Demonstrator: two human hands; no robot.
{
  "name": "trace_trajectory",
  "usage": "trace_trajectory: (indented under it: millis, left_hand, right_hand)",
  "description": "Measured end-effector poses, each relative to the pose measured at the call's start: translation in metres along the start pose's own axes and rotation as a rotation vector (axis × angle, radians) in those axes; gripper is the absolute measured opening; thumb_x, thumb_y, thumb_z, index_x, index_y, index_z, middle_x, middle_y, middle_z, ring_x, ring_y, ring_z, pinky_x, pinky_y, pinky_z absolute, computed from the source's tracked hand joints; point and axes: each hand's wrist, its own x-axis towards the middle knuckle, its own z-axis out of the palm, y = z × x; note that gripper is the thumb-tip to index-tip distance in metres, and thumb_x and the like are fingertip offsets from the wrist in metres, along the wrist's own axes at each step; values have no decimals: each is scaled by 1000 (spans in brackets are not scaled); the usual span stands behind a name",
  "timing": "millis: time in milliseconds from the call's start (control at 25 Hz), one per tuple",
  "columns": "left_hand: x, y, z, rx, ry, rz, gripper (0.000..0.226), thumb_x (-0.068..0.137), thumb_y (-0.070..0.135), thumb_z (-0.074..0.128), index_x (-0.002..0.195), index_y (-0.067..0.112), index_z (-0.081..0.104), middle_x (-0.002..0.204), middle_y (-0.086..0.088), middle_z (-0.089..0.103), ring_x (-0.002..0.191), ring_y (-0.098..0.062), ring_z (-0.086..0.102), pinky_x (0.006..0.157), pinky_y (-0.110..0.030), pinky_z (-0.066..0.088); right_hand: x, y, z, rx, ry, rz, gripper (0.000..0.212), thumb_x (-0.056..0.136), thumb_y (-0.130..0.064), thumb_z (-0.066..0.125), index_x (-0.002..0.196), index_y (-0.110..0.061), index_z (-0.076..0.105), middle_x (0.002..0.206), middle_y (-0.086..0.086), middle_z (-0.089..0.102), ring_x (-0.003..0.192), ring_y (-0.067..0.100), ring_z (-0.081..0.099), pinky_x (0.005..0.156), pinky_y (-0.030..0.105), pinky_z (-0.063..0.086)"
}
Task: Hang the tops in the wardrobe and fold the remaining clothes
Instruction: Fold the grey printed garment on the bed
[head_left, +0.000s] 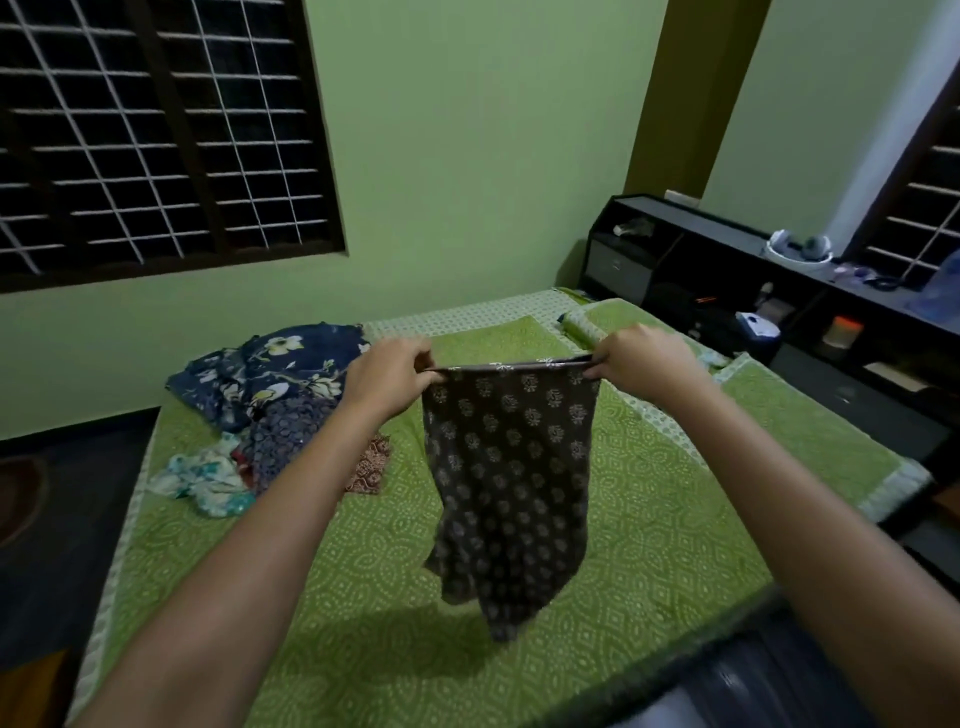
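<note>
a: what is held at centre?
b: a dark brown printed garment (511, 483), stretched by its top edge and hanging free above the green bedspread (649, 519), its lower end clear of the cloth.

a: state of the hands?
b: the left hand (387, 376) is closed in a pinch on the left end of the top edge; the right hand (641, 358) is closed in a pinch on the right end. both arms reach out from the near edge.

a: other clothing?
b: a loose pile of clothes (260, 410) lies on the far left of the bed, a navy floral piece (275, 364) on top.

a: surroundings?
b: a barred window (156, 140) at far left; a dark headboard shelf (779, 312) on the right.
</note>
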Motion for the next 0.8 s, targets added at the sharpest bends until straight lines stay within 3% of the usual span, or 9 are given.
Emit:
trace_trajectory:
  millis: [80, 160, 240, 320, 400, 440, 520, 640, 800]
  left_hand:
    - [8, 14, -13, -75, -40, 28, 18, 84, 41, 68, 87, 24, 64, 88, 6, 64, 77, -13, 55, 63, -28, 44]
    - [30, 25, -26, -216, 8, 39, 14, 83, 36, 70, 86, 24, 66, 79, 11, 61, 67, -11, 53, 62, -29, 44]
    - [75, 29, -21, -285, 63, 34, 11, 83, 33, 71, 87, 24, 66, 78, 11, 60, 65, -12, 51, 61, -29, 41]
    - [122, 29, 15, -209, -47, -12, 13, 86, 29, 69, 91, 18, 65, 87, 4, 64, 71, -15, 56, 64, -30, 43]
    - [166, 23, 78, -193, -204, -116, 9, 89, 20, 65, 90, 13, 60, 90, -2, 66, 67, -15, 64, 65, -32, 51]
    - [194, 17, 110, -236, -245, -190, 8, 91, 15, 62, 87, 13, 55, 89, -4, 65, 65, -15, 66, 64, -35, 53]
    - [238, 4, 165, -346, -269, -335, 18, 94, 7, 55, 80, 15, 47, 90, -8, 62, 74, -22, 68, 65, -37, 55]
    - [307, -11, 205, -329, -180, -382, 18, 94, 7, 52, 78, 15, 48, 92, -14, 63, 87, -30, 62, 72, -39, 50]
    - [358, -11, 194, -315, 35, -311, 7, 94, 11, 54, 87, 10, 52, 86, -6, 57, 75, -21, 51, 63, -29, 36]
  right_hand:
    - [3, 26, -19, 152, -19, -21, 24, 85, -45, 66, 93, -23, 73, 83, -3, 67, 76, 16, 61, 55, 27, 47]
    - [13, 50, -36, 424, 81, -7, 17, 80, -35, 74, 84, -18, 73, 71, -5, 68, 68, 12, 65, 63, 30, 54]
    - [49, 71, -29, 725, 240, 47, 12, 77, -22, 79, 82, -14, 71, 73, -3, 69, 57, 11, 66, 56, 21, 54]
    - [102, 77, 6, 872, 174, 87, 21, 73, -12, 81, 89, -8, 67, 82, 7, 69, 48, 10, 64, 45, 16, 49]
    - [161, 78, 63, 845, -60, 136, 40, 74, -3, 79, 109, -10, 61, 94, 15, 65, 52, 11, 64, 48, 22, 53]
    - [197, 81, 91, 801, -170, 174, 49, 76, 0, 77, 120, -9, 59, 99, 15, 65, 62, 13, 66, 57, 26, 56]
    - [255, 88, 137, 791, -273, 275, 39, 80, 3, 71, 117, 0, 61, 99, 16, 70, 81, 21, 69, 75, 34, 58]
    - [330, 99, 169, 842, -121, 383, 13, 85, 7, 61, 95, 2, 69, 84, 14, 70, 79, 28, 69, 76, 43, 58]
    - [386, 109, 166, 719, 153, 267, 21, 84, 6, 54, 88, -2, 73, 88, 16, 69, 84, 30, 63, 75, 35, 51]
